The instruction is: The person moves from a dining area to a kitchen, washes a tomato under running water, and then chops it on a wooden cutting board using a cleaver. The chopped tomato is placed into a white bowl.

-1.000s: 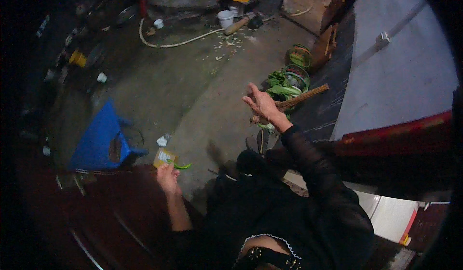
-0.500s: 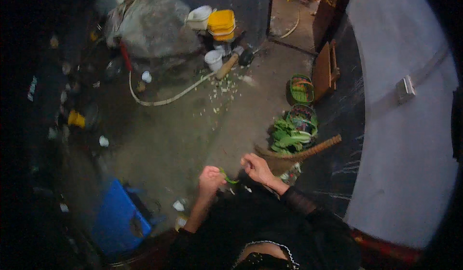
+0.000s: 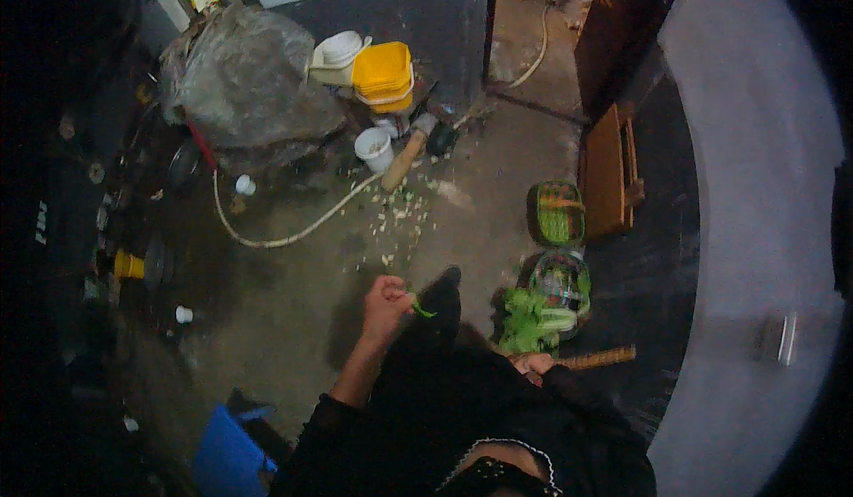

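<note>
Pinched in my left hand point(image 3: 384, 303), which is raised over my dark-clothed lap, is a thin curved green pod point(image 3: 426, 311); its free end sticks out to the right. My right hand point(image 3: 533, 364) is low at my right side, beside the rim of a brown woven basket point(image 3: 604, 357). What lies under its fingers is hidden, and the hand looks blurred. Just beyond it are bright leafy greens point(image 3: 529, 319) with pale stalks, next to a patterned basket point(image 3: 562, 275). Farther off stands a green basket point(image 3: 560, 217) with green contents.
Pale scraps point(image 3: 400, 222) lie on the floor ahead, near a white bucket point(image 3: 374, 148) and a hose point(image 3: 293, 241). Stacked yellow tubs point(image 3: 384, 72) and a plastic-covered heap point(image 3: 253, 84) stand beyond. A blue plastic object point(image 3: 229, 453) is at lower left; a wooden board point(image 3: 606, 173) leans at right.
My right hand has moved from in front of me down and right, to the woven basket. My left hand still holds the green pod. The whole view has shifted.
</note>
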